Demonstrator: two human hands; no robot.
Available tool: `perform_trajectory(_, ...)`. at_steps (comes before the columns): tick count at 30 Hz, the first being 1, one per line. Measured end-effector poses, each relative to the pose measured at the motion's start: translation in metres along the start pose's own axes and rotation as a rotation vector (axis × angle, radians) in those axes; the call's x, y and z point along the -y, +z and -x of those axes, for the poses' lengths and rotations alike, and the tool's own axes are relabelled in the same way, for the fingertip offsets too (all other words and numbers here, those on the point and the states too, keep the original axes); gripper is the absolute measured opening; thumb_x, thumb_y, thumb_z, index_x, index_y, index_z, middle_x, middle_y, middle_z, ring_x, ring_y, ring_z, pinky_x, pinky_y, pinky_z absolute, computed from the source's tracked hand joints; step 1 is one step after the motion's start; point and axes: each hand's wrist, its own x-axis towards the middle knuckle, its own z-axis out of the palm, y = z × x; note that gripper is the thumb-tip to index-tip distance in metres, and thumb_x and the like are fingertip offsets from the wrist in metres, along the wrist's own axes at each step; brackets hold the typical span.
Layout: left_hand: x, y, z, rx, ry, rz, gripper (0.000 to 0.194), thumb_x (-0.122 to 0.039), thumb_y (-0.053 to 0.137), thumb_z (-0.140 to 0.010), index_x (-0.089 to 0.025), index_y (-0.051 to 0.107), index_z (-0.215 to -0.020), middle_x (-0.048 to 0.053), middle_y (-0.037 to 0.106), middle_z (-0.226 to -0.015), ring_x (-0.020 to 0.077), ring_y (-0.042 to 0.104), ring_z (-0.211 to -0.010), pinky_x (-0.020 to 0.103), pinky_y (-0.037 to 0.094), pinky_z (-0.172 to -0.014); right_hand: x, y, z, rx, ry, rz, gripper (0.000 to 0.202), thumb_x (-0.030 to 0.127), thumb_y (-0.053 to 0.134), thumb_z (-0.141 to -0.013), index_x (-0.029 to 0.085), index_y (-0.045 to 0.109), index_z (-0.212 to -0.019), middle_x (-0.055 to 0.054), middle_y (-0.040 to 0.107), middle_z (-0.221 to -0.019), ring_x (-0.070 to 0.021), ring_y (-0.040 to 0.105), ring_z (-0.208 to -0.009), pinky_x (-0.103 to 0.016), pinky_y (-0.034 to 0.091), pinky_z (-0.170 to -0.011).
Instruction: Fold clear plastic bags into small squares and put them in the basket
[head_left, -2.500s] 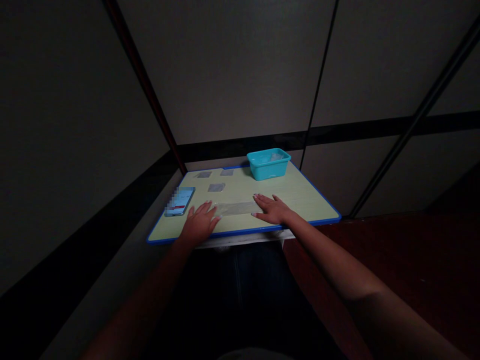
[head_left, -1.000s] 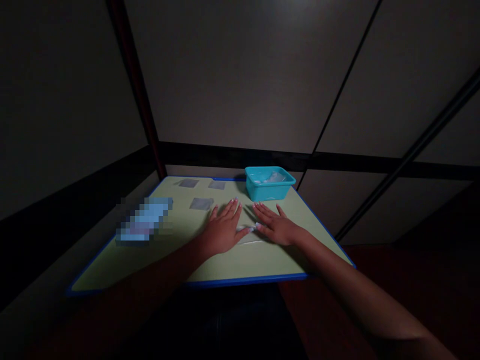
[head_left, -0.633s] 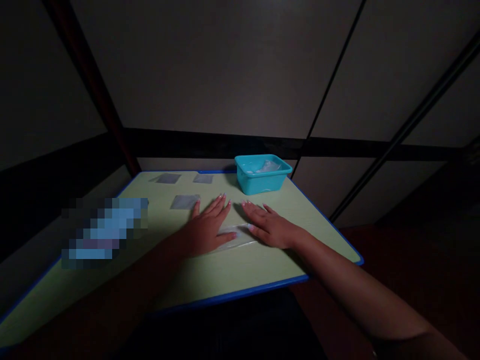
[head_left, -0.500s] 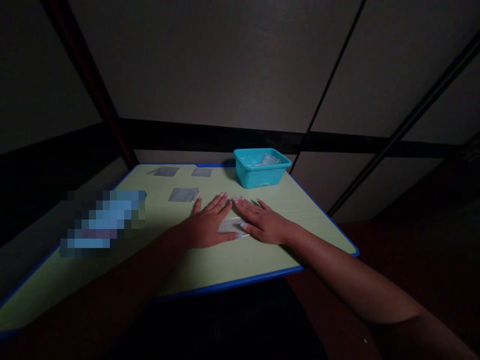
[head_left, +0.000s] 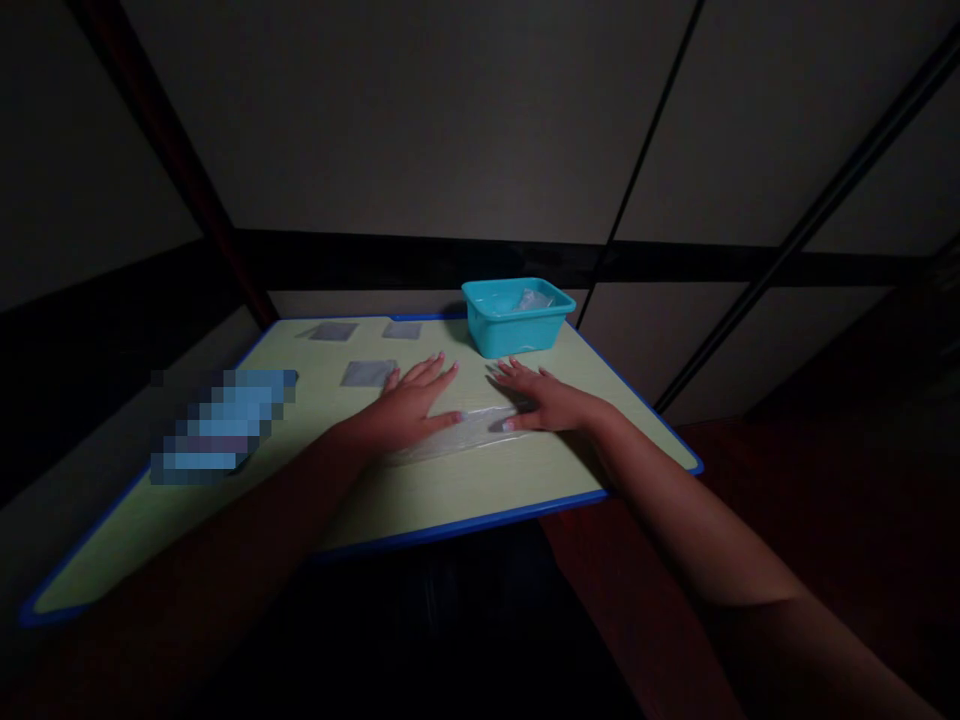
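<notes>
A clear plastic bag or sheet (head_left: 480, 430) lies flat across the table (head_left: 465, 490), its ends partly covered by my hands. On its left part rests my left hand (head_left: 409, 405), fingers spread and thumb stretched along the plastic. My right hand (head_left: 551, 402) is over the right part, palm down with the fingers apart. Neither hand grips anything. Just beyond my left fingertips is a flat greyish square packet (head_left: 366, 373). Two similar items, a left packet (head_left: 334, 331) and a right packet (head_left: 403, 329), lie near the far edge.
A turquoise plastic basket (head_left: 517, 335) stands at the table's far right, with crumpled clear plastic (head_left: 534, 299) inside. At the left lies a blurred-out bluish object (head_left: 232, 425). A panelled wall (head_left: 420, 120) rises behind the blue-rimmed table.
My hands have moved apart from nearly touching, left hand to the left and right hand to the right. More of the clear plastic shows between them. The view has shifted slightly.
</notes>
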Motion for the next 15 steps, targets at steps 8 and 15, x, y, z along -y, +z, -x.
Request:
perform_trajectory(8, 0.031, -0.024, -0.014, -0.607, -0.317, 1.134, 0.056, -0.063, 0.038, -0.083, -0.015, 0.064, -0.094, 0.011, 0.065, -0.102, 0.0188, 0.062, -0.082, 0.031, 0.049, -0.072, -0.016, 0.003, -0.009, -0.332, -0.011, -0.048, 0.042, 0.039, 0.050, -0.086, 0.012, 0.057, -0.119, -0.013, 0.058, -0.124, -0.0243, 0.052, -0.114, -0.037, 0.039, -0.097)
perform_trajectory(15, 0.039, -0.037, -0.011, -0.604, -0.534, 1.680, 0.058, -0.061, 0.028, -0.088, -0.013, 0.059, -0.076, 0.005, 0.058, -0.063, 0.0127, 0.052, -0.048, 0.024, 0.040, -0.043, -0.023, 0.003, -0.014, -0.463, 0.021, 0.015, 0.029, 0.037, 0.049, -0.087, 0.014, 0.064, -0.096, -0.010, 0.064, -0.098, -0.0192, 0.057, -0.089, -0.029, 0.043, -0.081)
